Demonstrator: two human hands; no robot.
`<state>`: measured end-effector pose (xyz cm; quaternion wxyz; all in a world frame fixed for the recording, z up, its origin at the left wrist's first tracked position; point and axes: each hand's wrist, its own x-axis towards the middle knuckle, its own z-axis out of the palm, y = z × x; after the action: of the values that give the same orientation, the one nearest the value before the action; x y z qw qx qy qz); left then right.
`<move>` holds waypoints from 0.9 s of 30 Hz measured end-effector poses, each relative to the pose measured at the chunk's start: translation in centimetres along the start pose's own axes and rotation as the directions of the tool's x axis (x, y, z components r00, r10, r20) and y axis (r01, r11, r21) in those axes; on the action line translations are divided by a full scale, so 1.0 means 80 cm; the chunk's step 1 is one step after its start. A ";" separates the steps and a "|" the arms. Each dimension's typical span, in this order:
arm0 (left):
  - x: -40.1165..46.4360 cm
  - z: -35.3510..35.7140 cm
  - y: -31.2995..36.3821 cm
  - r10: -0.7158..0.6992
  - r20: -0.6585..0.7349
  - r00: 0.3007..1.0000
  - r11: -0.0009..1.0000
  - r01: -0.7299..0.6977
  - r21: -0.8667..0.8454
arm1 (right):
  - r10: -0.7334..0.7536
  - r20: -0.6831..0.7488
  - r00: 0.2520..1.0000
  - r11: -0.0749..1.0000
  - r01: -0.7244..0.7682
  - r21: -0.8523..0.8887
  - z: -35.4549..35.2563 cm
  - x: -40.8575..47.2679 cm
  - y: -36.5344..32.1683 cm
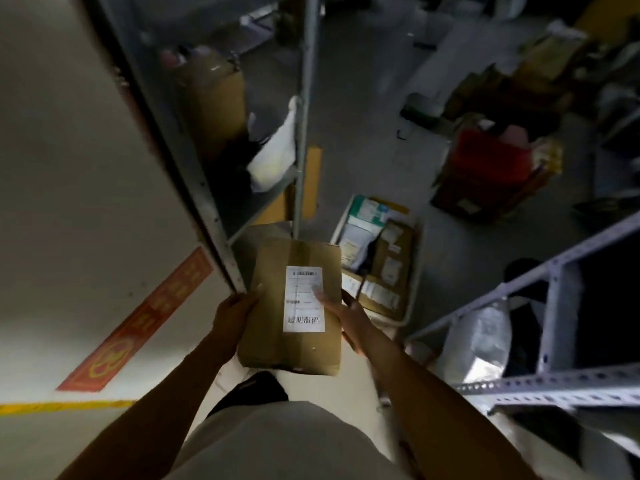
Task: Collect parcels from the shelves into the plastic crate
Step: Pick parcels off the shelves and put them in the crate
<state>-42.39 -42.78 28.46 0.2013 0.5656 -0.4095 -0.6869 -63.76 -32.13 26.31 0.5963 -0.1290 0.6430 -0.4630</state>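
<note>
I hold a brown cardboard parcel (304,344) with a white label on top, in front of my waist. My left hand (232,315) grips its left edge, thumb on top. My right hand (348,315) grips its right edge, with one finger lying across the label. Just beyond and right of the parcel, a white plastic crate (414,289) stands on the floor with several parcels and mailers inside.
A metal shelf rack (304,109) on the left holds a tall brown box (214,98) and a white bag (273,154). Another rack (554,382) on the right holds a silver bag (481,337). Red and brown boxes (485,168) lie on the grey floor beyond.
</note>
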 end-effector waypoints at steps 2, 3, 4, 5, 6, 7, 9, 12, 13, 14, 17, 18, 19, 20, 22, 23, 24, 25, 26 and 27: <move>0.026 0.017 0.014 -0.016 0.079 0.997 0.999 0.013 0.046 | 0.014 -0.062 0.998 0.999 -0.011 0.046 -0.014 0.005 -0.006; 0.039 0.025 0.024 -0.026 0.084 0.996 0.997 0.020 0.068 | 0.022 -0.092 0.996 0.997 -0.015 0.071 -0.019 0.009 -0.010; 0.052 0.031 0.035 -0.032 0.087 0.996 0.995 0.023 0.093 | 0.034 -0.112 0.993 0.996 -0.024 0.088 -0.024 0.015 -0.015; 0.064 0.037 0.050 -0.036 0.102 0.994 0.992 0.023 0.125 | 0.041 -0.129 0.991 0.994 -0.028 0.103 -0.026 0.021 -0.022; 0.076 0.043 0.066 -0.038 0.124 0.992 0.987 0.018 0.159 | 0.052 -0.144 0.988 0.992 -0.035 0.119 -0.028 0.029 -0.029; 0.088 0.049 0.081 -0.043 0.152 0.987 0.982 0.013 0.190 | 0.057 -0.163 0.985 0.990 -0.035 0.138 -0.029 0.038 -0.037; 0.115 0.060 0.106 -0.060 0.210 0.976 0.975 0.012 0.223 | 0.066 -0.202 0.977 0.984 -0.030 0.175 -0.029 0.058 -0.051; 0.153 0.074 0.135 -0.058 0.271 0.961 0.973 -0.006 0.231 | 0.050 -0.259 0.965 0.976 0.009 0.220 -0.031 0.087 -0.071; 0.166 0.079 0.145 -0.055 0.293 0.955 0.970 -0.018 0.242 | 0.043 -0.279 0.959 0.970 0.027 0.241 -0.033 0.095 -0.075; 0.180 0.084 0.152 -0.074 0.324 0.943 0.965 -0.015 0.263 | 0.044 -0.298 0.953 0.964 0.038 0.264 -0.036 0.101 -0.077; 0.216 0.108 0.160 -0.174 0.466 0.868 0.948 0.020 0.317 | 0.096 -0.363 0.927 0.949 0.024 0.313 -0.049 0.111 -0.078; 0.226 0.119 0.163 -0.205 0.483 0.851 0.943 0.041 0.329 | 0.117 -0.383 0.916 0.943 0.019 0.333 -0.054 0.110 -0.079; 0.240 0.130 0.162 -0.227 0.480 0.847 0.937 0.057 0.344 | 0.136 -0.402 0.905 0.935 0.017 0.354 -0.060 0.109 -0.081; 0.253 0.142 0.161 -0.250 0.478 0.842 0.929 0.069 0.363 | 0.151 -0.418 0.896 0.926 0.019 0.376 -0.070 0.110 -0.083; 0.271 0.168 0.161 -0.301 0.491 0.817 0.906 0.084 0.415 | 0.160 -0.439 0.884 0.917 0.032 0.398 -0.094 0.115 -0.088; 0.276 0.184 0.164 -0.338 0.501 0.797 0.892 0.102 0.440 | 0.160 -0.438 0.885 0.915 0.033 0.402 -0.104 0.115 -0.094; 0.279 0.201 0.169 -0.372 0.514 0.773 0.877 0.111 0.468 | 0.157 -0.433 0.887 0.915 0.034 0.402 -0.117 0.117 -0.099; 0.286 0.218 0.171 -0.403 0.523 0.750 0.860 0.115 0.498 | 0.163 -0.437 0.885 0.915 0.030 0.401 -0.132 0.121 -0.103; 0.294 0.235 0.173 -0.429 0.524 0.736 0.842 0.116 0.526 | 0.172 -0.446 0.878 0.912 0.029 0.409 -0.148 0.124 -0.107; 0.303 0.253 0.175 -0.450 0.516 0.729 0.828 0.124 0.546 | 0.188 -0.456 0.870 0.904 0.027 0.426 -0.165 0.128 -0.113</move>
<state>-70.85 -62.09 25.22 -0.2039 0.3947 -0.5120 -0.7352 -81.57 -38.53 24.61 0.4481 0.1500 0.6622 -0.5815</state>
